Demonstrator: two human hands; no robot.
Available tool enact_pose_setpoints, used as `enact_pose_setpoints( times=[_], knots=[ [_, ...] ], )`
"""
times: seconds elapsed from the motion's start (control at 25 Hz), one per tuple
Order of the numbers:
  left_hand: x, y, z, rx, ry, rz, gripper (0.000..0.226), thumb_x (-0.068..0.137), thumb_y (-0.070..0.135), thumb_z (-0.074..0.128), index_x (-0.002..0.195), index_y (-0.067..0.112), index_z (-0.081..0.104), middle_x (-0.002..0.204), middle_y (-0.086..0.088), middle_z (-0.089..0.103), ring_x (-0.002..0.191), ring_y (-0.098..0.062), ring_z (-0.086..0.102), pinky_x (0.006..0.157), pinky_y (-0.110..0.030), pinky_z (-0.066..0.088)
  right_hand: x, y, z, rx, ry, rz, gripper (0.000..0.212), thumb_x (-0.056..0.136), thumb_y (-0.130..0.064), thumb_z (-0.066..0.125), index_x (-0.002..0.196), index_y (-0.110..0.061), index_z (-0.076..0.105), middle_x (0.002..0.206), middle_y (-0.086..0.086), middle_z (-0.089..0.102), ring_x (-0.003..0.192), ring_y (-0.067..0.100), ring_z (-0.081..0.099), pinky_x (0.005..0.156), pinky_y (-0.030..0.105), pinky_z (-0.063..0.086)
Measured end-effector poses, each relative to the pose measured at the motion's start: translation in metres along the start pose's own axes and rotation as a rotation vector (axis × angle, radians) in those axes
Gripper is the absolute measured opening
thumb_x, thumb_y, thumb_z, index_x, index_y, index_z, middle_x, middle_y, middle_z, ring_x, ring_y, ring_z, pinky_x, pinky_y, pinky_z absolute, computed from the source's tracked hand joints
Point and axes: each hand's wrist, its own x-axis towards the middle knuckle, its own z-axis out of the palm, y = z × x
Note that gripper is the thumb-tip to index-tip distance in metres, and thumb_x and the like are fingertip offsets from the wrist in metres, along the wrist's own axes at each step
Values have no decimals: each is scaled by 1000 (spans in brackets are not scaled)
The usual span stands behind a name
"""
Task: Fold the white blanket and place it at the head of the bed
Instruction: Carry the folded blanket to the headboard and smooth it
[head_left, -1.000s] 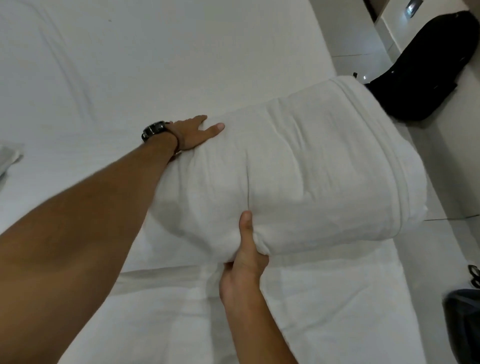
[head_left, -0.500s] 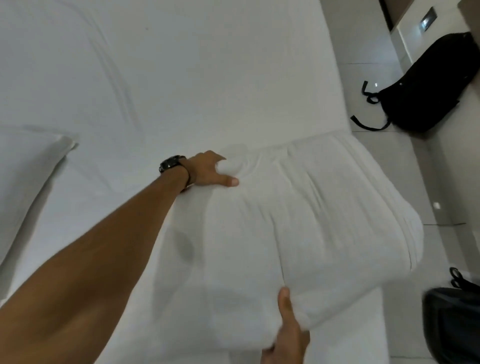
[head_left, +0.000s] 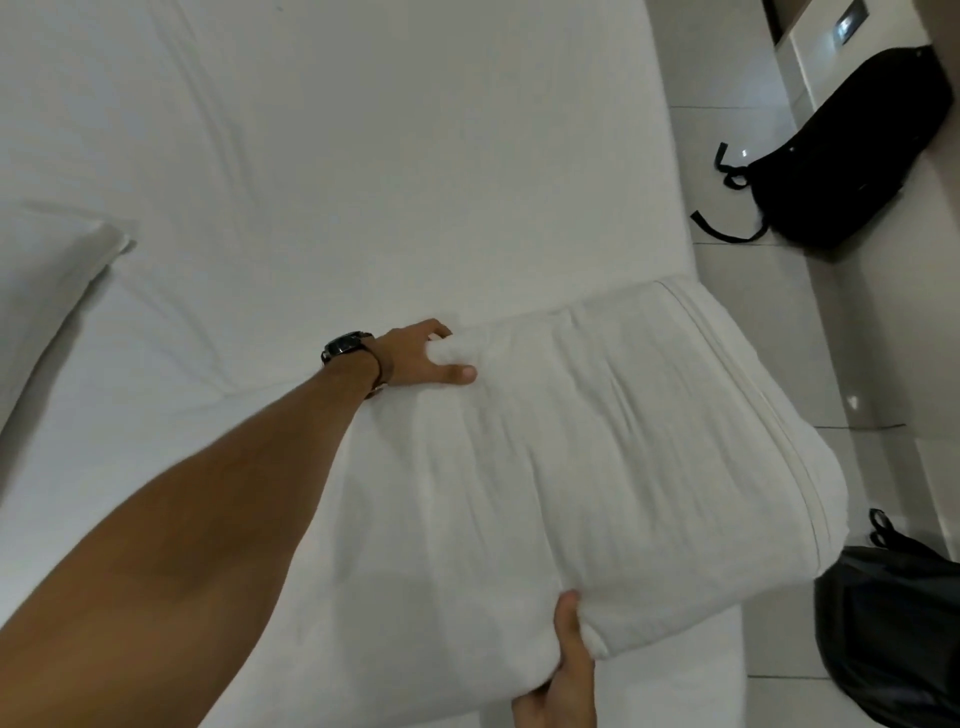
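Observation:
The white blanket (head_left: 613, 457) is folded into a thick bundle and lies at the right edge of the bed (head_left: 395, 156), its stacked fold edges facing the floor. My left hand (head_left: 421, 358), with a black watch on the wrist, grips the bundle's far left corner, fingers tucked under the cloth. At the bottom of the view my right hand (head_left: 563, 670) pinches the near edge of the bundle, thumb on top. Both hands hold the blanket between them.
A white pillow (head_left: 47, 280) lies at the left edge of the bed. On the tiled floor to the right, a black backpack (head_left: 852, 156) leans at a wall and a dark bag (head_left: 893, 629) sits near the bed's lower right.
The folded blanket has come down from a raised, rounded hold to lie flatter on the bed. My left hand closed from a flat palm to a grip on its corner.

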Motion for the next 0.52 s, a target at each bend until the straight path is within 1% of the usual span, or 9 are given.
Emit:
enact_pose_setpoints(
  times=[0.04, 0.08, 0.16, 0.24, 0.32, 0.36, 0.44, 0.48, 0.52],
  knots=[
    [-2, -4, -1, 32, -34, -20, 107, 63, 93, 70, 153, 39, 44, 152, 7, 54, 139, -24, 54, 116, -46, 43, 3, 2, 14, 8, -60, -20, 147, 32, -59, 111, 158, -10, 55, 148, 18, 70, 139, 40, 64, 125, 58, 41],
    [-5, -6, -1, 56, -65, -23, 109, 64, 92, 70, 156, 40, 42, 156, 7, 52, 143, -25, 51, 118, -47, 41, 10, 2, 27, 8, -48, -18, 138, 38, -53, 112, 156, -7, 57, 147, 18, 70, 137, 41, 66, 121, 56, 45],
    [-17, -8, -2, 61, -83, 1, 100, 67, 89, 70, 153, 43, 48, 153, 7, 56, 142, -25, 53, 118, -47, 42, -8, -7, 36, -11, -99, 41, 110, 58, -41, 106, 151, -3, 61, 143, 21, 72, 129, 42, 71, 104, 53, 60],
    [-43, -3, -10, 38, -32, 41, 72, 71, 86, 69, 133, 50, 60, 134, 9, 68, 127, -24, 62, 110, -46, 48, -26, -10, 41, 10, -143, 67, 74, 85, -33, 82, 148, -1, 62, 137, 22, 75, 115, 38, 78, 80, 48, 70],
    [-74, -2, -24, 8, 36, 67, 45, 75, 81, 70, 111, 57, 61, 115, 14, 71, 114, -22, 67, 104, -44, 52, -55, -15, 48, 12, -181, 67, 53, 100, -28, 64, 145, -1, 64, 129, 21, 79, 101, 33, 83, 67, 43, 70],
    [-94, -2, -32, -8, 58, 69, 37, 78, 78, 72, 106, 56, 61, 111, 15, 72, 110, -21, 67, 102, -42, 52, -68, -16, 49, 24, -175, 80, 54, 100, -30, 64, 145, -1, 64, 129, 21, 79, 96, 32, 84, 64, 42, 70],
    [-135, -8, -50, -33, 96, 63, 31, 79, 75, 73, 99, 53, 63, 107, 16, 74, 105, -19, 69, 97, -39, 53, -97, -12, 49, 7, -223, 110, 70, 84, -36, 75, 143, 1, 68, 133, 23, 76, 94, 33, 84, 62, 45, 69],
    [-156, -12, -59, -43, 113, 65, 29, 79, 74, 73, 95, 52, 64, 104, 16, 74, 103, -18, 70, 95, -38, 53, -113, -11, 51, -3, -257, 138, 67, 80, -36, 78, 135, 2, 75, 133, 24, 76, 93, 35, 84, 61, 46, 69],
    [-182, -19, -67, -52, 129, 65, 27, 80, 74, 73, 93, 52, 65, 103, 16, 74, 101, -17, 70, 93, -37, 53, -133, -9, 53, -8, -302, 172, 51, 85, -34, 77, 119, 3, 83, 128, 24, 78, 89, 37, 84, 58, 47, 68]
  ],
)
